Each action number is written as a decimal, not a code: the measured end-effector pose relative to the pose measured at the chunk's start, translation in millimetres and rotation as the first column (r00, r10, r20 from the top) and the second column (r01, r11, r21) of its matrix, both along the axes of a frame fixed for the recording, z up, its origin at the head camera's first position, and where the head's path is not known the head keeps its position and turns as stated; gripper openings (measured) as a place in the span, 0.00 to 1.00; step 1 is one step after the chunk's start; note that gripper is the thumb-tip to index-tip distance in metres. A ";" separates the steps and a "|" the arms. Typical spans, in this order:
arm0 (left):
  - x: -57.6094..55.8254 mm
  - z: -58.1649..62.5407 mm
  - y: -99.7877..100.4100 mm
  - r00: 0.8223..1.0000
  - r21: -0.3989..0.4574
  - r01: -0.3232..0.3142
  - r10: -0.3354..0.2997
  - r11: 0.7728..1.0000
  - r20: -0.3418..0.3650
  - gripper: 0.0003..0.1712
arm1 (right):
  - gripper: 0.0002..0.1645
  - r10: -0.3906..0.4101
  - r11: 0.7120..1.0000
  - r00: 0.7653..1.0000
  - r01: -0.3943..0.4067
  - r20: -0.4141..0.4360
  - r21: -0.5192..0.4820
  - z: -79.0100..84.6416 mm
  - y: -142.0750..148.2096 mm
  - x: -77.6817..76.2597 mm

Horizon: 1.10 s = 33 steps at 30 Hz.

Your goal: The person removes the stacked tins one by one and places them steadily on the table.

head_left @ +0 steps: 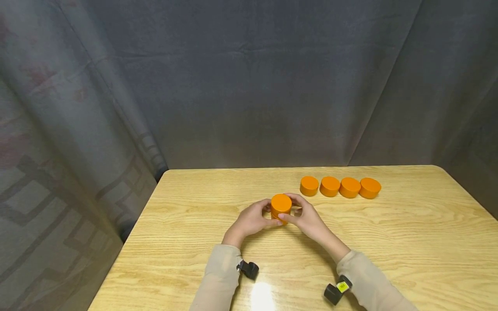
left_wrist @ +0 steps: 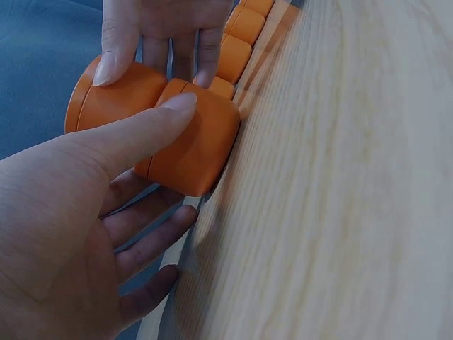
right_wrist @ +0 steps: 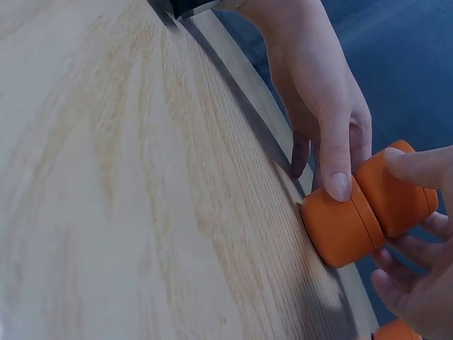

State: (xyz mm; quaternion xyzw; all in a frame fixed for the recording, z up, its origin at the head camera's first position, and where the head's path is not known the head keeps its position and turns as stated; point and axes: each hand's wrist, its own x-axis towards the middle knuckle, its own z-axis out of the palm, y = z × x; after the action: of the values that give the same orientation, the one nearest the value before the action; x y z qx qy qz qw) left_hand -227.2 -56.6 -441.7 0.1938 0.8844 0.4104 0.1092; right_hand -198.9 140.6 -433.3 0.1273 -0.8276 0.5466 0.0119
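Two round orange lidded jars stand one on top of the other near the middle of the table. My left hand (head_left: 252, 219) grips the lower jar (left_wrist: 209, 134) with its thumb on the near side. The upper jar (head_left: 281, 204) is held by my right hand (head_left: 309, 221), thumb in front and fingers behind. A seam below the lid runs round each jar. In the right wrist view, the lower jar (right_wrist: 338, 234) rests on or just above the tabletop, and the upper jar (right_wrist: 396, 195) sits against its lid.
Several more orange jars (head_left: 330, 186) form a row towards the back right of the wooden table (head_left: 408, 242). Grey curtains (head_left: 249, 86) hang behind the table and along its left side.
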 end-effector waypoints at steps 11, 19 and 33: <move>-0.1 0.6 0.6 1.000 -0.004 0.009 -0.009 1.000 0.001 0.33 | 0.34 -0.027 1.000 0.999 0.027 -0.024 -0.008 6.5 0.7 6.7; 0.1 0.6 0.5 1.000 0.000 0.007 -0.007 1.000 0.002 0.34 | 0.35 -0.039 0.999 0.998 0.038 -0.045 -0.017 13.4 4.6 12.1; -0.5 0.0 0.0 1.000 0.005 0.006 -0.006 1.000 0.007 0.35 | 0.35 -0.053 0.999 0.996 0.054 -0.072 0.006 17.3 12.0 16.2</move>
State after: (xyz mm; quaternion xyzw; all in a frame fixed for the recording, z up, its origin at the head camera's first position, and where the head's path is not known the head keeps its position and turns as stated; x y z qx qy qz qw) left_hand -227.7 -56.6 -441.7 0.1952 0.8824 0.4130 0.1129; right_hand -182.8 152.6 -416.0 0.1245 -0.8319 0.5380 0.0557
